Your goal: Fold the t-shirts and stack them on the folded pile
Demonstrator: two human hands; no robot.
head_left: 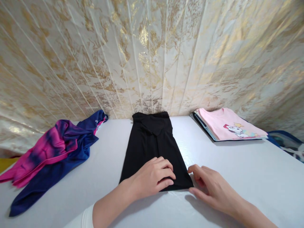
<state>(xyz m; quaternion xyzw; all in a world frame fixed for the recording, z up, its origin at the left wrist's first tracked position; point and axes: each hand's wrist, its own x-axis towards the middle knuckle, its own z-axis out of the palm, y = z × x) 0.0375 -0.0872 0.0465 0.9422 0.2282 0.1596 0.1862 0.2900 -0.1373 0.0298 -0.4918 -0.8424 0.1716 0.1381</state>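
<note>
A black garment (152, 148) lies flat on the white table in front of me, folded into a long panel. It is wider at the near edge, and a small flap is turned over near its far end. My left hand (156, 175) rests palm down on its near part, fingers loosely bent and nothing held. Beside the near right corner is my right hand (210, 186), thumb and fingers apart. The thumb tip is close to that corner; whether it touches the cloth I cannot tell.
To the left, a pink and navy garment (64, 148) lies crumpled on the white table (102, 177). At the back right sits a stack of folded clothes with a pink shirt (220, 122) on top. A gold-patterned curtain (152, 63) hangs along the table's back edge.
</note>
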